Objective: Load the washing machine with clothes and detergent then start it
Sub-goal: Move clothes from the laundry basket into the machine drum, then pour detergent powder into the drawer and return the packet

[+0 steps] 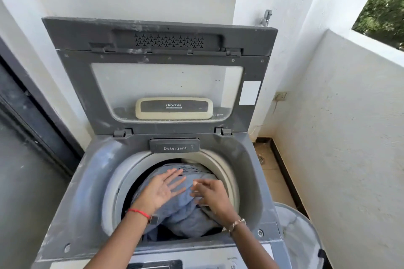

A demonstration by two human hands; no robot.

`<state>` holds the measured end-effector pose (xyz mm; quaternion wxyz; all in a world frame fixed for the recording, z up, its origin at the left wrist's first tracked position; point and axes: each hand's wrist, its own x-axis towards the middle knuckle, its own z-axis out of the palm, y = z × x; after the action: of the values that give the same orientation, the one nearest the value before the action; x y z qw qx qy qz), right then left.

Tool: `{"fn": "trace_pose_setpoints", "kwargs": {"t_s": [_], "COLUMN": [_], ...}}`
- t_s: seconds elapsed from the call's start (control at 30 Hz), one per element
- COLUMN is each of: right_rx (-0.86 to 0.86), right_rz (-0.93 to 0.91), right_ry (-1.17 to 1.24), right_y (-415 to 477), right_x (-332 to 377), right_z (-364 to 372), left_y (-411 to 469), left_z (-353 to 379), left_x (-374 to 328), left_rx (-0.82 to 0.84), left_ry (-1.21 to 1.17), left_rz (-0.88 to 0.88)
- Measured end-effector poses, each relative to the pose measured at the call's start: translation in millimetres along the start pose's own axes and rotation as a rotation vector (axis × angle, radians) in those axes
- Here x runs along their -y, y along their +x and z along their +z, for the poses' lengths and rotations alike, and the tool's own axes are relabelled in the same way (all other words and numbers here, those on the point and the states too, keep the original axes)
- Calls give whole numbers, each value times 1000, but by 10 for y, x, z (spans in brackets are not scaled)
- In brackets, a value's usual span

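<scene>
A grey top-loading washing machine point(91, 183) stands in front of me with its lid point(161, 85) folded up against the wall. A blue-grey cloth bundle point(185, 216) fills the round drum opening. My left hand point(161, 190) lies flat on the cloth, fingers spread. My right hand point(213, 195) rests beside it with its fingers curled down onto the fabric and slightly blurred. A closed drawer marked "Detergent" point(175, 146) sits at the back rim of the drum. The control panel point(196, 264) shows at the bottom edge.
A white mesh laundry basket point(299, 238) stands at the machine's right. A water tap point(266, 17) sticks out of the wall behind the lid. A dark door frame point(26, 120) runs along the left. A low white wall point(349, 137) closes the right side.
</scene>
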<state>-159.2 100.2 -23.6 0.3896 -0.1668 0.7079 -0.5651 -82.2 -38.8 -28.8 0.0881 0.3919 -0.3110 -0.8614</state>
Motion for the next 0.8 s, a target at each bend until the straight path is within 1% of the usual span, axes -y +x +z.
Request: {"fn": "trace_pose_setpoints", "kwargs": {"t_s": [0.03, 0.07, 0.17, 0.23, 0.3, 0.4, 0.57, 0.7, 0.8], "right_rx": [-2, -18, -83, -115, -140, -199, -251, -275, -258], "right_rz": [48, 86, 139, 162, 183, 228, 274, 273, 273], "right_ry": [153, 265, 591, 737, 810, 856, 892, 957, 996], "right_y": [115, 233, 555, 713, 858, 1052, 1270, 1410, 1496], "right_x": [42, 84, 195, 250, 289, 321, 252, 151, 110], "right_z": [63, 120, 272, 330, 387, 440, 492, 549, 551], "left_y": [65, 154, 370, 460, 525, 630, 823, 998, 1091], "left_z": [-43, -93, -96, -25, 26, 45, 10, -12, -12], "left_x": [-58, -106, -182, -234, -278, -305, -301, -275, -254], "left_rx": [-2, -17, -87, -121, -123, -122, -118, -163, -127], "left_ry": [-137, -205, -280, -328, -394, -464, -483, -505, -524], "left_rz": [4, 24, 65, 83, 83, 68, 85, 82, 108]}}
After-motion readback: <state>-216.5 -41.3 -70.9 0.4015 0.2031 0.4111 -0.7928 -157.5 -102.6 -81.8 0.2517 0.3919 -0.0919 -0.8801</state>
